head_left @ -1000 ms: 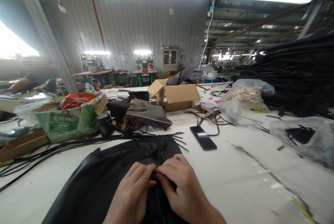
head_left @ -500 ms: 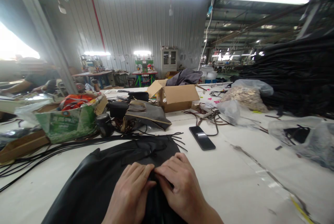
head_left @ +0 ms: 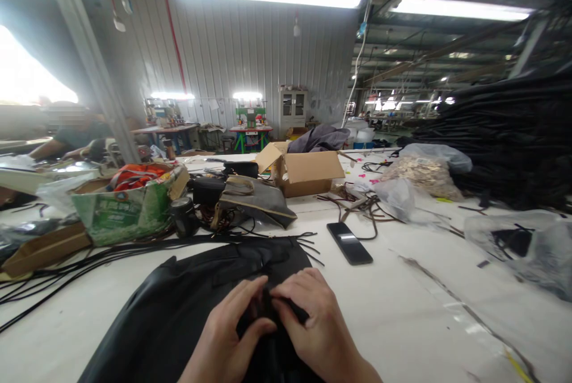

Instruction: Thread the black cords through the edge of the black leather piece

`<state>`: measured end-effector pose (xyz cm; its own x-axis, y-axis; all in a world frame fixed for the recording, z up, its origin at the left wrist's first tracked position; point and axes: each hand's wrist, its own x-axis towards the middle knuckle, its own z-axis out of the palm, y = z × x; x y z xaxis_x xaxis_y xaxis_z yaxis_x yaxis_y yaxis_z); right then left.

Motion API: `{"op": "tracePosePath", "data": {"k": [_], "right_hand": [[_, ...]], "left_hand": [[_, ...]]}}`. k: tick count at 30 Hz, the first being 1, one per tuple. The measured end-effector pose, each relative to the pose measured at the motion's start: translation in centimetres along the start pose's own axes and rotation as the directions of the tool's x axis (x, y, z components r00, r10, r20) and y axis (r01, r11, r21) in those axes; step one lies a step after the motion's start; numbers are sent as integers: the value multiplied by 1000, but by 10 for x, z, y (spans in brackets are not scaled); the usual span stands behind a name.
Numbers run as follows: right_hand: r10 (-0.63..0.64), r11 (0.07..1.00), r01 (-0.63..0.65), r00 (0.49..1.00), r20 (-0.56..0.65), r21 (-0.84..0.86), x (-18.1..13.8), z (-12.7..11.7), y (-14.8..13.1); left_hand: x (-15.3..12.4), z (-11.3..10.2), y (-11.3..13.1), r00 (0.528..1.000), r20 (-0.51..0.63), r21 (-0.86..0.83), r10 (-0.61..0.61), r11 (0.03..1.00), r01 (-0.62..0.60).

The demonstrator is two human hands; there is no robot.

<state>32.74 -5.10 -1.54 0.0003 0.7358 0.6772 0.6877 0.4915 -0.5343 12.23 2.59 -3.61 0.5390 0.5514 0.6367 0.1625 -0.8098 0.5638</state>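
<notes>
A black leather-like piece [head_left: 170, 305], smooth with folds and a flap-like part near its far end, lies on the white table in front of me. My left hand [head_left: 235, 326] rests over its near part, thumb and fingers apart, with black material showing in the gap. My right hand [head_left: 315, 311] is closed beside it, thumb and fingers pinching a narrow black strip [head_left: 297, 310] on the piece. The fingertips of both hands are close together. Dark material on dark hides where the strip joins.
A phone [head_left: 349, 243] lies right of the black piece. Long black cords [head_left: 134, 247] run left. Behind are a mug [head_left: 183, 217], a grey bag [head_left: 257, 201], a green box [head_left: 120, 216] and a cardboard box [head_left: 313, 174]. Plastic bags [head_left: 536, 252] lie right. A person [head_left: 75, 133] sits far left.
My left thumb and fingers have spread apart from a closed pinch. The right hand stays closed, with more of the black strip showing. The view has shifted slightly.
</notes>
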Motion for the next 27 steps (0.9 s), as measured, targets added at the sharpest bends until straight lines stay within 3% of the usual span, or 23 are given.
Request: {"op": "tracePosePath", "data": {"k": [4,9,13,15,17,19,22,25,27], "right_hand": [[11,1000,-11,1000,21,2,-1,-1,1],[25,1000,-26,998,54,8,-3,-1,-1],[127,984,-129,992,24,122,9,-19,2],[277,945,-245,952,-133,219,13,-39,10],[413,901,-340,861,-298,269,6,-64,19],[477,878,-421,810,-341,226,-15,-87,24],[426,901,-433,878,-220,21,-63,-106,17],[139,974,-135,990,7,-181,-96,-104,0],[1,963,62,972,233,-263,-99,-98,-12]], "left_hand": [[1,-3,6,998,57,-69,-12,998,16],[3,-2,5,999,33,-76,-19,997,22],[7,-2,2,990,6,-85,-142,986,142],[8,-2,0,972,-25,-105,-232,968,228],[8,-2,-4,952,-28,-150,-306,943,298],[8,0,-9,928,-4,-217,-372,906,363],[8,1,-15,879,27,-334,-476,825,457],[11,2,-18,838,49,-411,-543,754,512],[13,2,-19,834,67,-427,-547,740,520]]}}
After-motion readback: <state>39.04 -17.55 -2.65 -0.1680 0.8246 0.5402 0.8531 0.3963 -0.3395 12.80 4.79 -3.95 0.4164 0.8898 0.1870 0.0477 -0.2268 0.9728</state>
